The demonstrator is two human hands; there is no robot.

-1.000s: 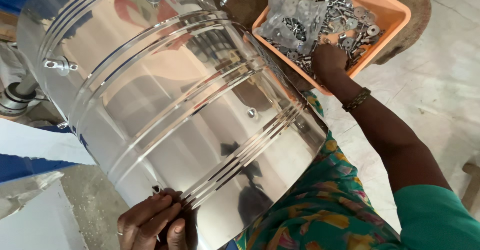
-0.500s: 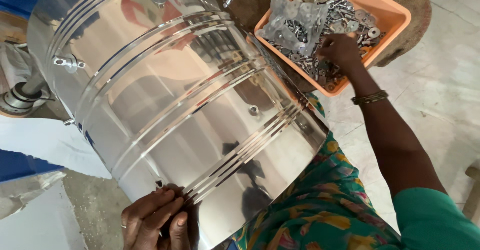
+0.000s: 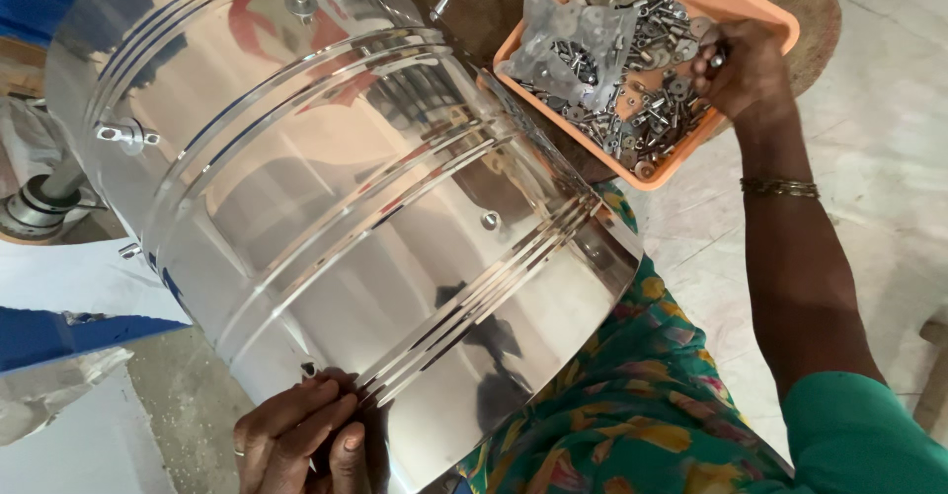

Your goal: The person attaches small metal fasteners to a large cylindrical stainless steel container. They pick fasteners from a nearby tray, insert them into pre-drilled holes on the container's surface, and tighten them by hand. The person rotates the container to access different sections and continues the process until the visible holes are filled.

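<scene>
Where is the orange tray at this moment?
In the head view, the orange tray sits at the upper right, beside the steel drum, under the right hand.

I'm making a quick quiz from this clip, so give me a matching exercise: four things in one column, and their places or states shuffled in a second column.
1. left hand
2. right hand
3. orange tray
4. steel drum

a. lies on its side across the lap
b. holds small metal parts
c. presses the drum's near rim
d. reaches into the tray

Pairs: 1-c, 2-d, 3-b, 4-a
</scene>
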